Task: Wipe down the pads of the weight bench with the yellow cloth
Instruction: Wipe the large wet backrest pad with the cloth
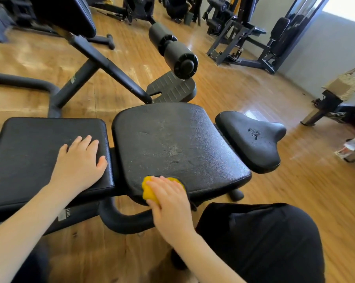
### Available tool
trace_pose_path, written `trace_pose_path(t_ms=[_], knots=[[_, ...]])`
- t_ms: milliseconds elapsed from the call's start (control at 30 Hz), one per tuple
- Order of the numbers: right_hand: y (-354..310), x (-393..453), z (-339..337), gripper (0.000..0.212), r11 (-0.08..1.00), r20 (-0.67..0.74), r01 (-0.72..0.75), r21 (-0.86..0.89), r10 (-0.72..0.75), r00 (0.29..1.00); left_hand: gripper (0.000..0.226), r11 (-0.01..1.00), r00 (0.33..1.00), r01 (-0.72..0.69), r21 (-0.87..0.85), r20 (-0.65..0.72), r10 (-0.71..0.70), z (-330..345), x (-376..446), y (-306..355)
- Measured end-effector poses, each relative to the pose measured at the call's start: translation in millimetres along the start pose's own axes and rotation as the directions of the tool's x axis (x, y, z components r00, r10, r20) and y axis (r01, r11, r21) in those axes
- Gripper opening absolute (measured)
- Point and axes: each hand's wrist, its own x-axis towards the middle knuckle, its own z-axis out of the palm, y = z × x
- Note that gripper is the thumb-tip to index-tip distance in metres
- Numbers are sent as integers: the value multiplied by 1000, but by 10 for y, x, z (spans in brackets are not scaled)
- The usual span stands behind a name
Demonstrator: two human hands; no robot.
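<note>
The weight bench has three black pads in a row: a left pad point(29, 152), a wide middle pad point(176, 144) with a dusty, scuffed patch, and a small saddle-shaped right pad point(252, 137) with a few droplets on it. My right hand point(168, 201) presses the bunched yellow cloth point(148, 189) onto the near edge of the middle pad, covering most of the cloth. My left hand point(80, 162) lies flat, fingers spread, on the right end of the left pad.
A foam roller point(172, 50) and a ribbed footplate point(172, 88) stand behind the bench. The bench's curved frame tube point(119, 219) runs under my hands. My dark-clothed knee point(260, 242) is at lower right. Other gym machines line the back wall on the wooden floor.
</note>
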Motion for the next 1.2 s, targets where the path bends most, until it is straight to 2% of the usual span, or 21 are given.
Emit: trace_pose_path(t_ms=[133, 233, 300, 367, 433, 500, 533, 600, 667, 800, 867, 967, 1067, 1200], knots=[[281, 7, -99, 44, 976, 138, 203, -83, -191, 972, 54, 1000, 1000, -1, 5, -5, 1, 2, 1, -22], [665, -24, -326, 45, 979, 112, 186, -87, -176, 978, 54, 1000, 1000, -5, 4, -2, 5, 7, 0, -22], [960, -32, -518, 45, 992, 86, 107, -69, -101, 991, 54, 1000, 1000, -9, 3, -2, 9, 9, 5, -16], [1304, -37, -702, 42, 999, 52, -53, -2, 53, 997, 54, 1000, 1000, -16, -1, -3, 16, 1, 12, -3], [1593, -58, -845, 32, 942, 1, -310, 125, 313, 950, 54, 1000, 1000, -15, 2, -2, 15, -7, 15, 7], [1672, -87, -870, 24, 873, -43, -445, 202, 462, 886, 53, 1000, 1000, -13, 1, -6, 13, -11, 17, 12], [1599, -96, -845, 24, 875, -70, -438, 204, 459, 885, 53, 1000, 1000, -13, -4, -9, 13, -12, 17, 15], [1296, -113, -714, 31, 946, -95, -290, 148, 306, 947, 52, 1000, 1000, -12, -6, -16, 12, -12, 24, 31], [883, -124, -517, 37, 991, -20, -112, 66, 114, 993, 51, 1000, 1000, -7, -8, -15, 7, -10, 25, 56], [188, 3, -139, 47, 992, 139, 118, -47, -110, 984, 52, 1000, 1000, -9, -18, -17, 9, 17, 9, 56], [52, 93, -82, 52, 981, 222, 171, -95, -147, 964, 54, 1000, 1000, -8, -15, -11, 8, 24, 6, 17], [124, 144, -97, 55, 973, 321, 219, -75, -185, 929, 54, 1000, 1000, -12, -10, -16, 12, 21, 9, -23], [351, 126, -160, 60, 955, 330, 280, -96, -235, 914, 54, 1000, 1000, -11, -8, -13, 11, 18, 5, -28], [761, 70, -477, 63, 963, 359, 238, -123, -181, 916, 54, 1000, 1000, -19, -13, -12, 19, 17, 8, -37]])
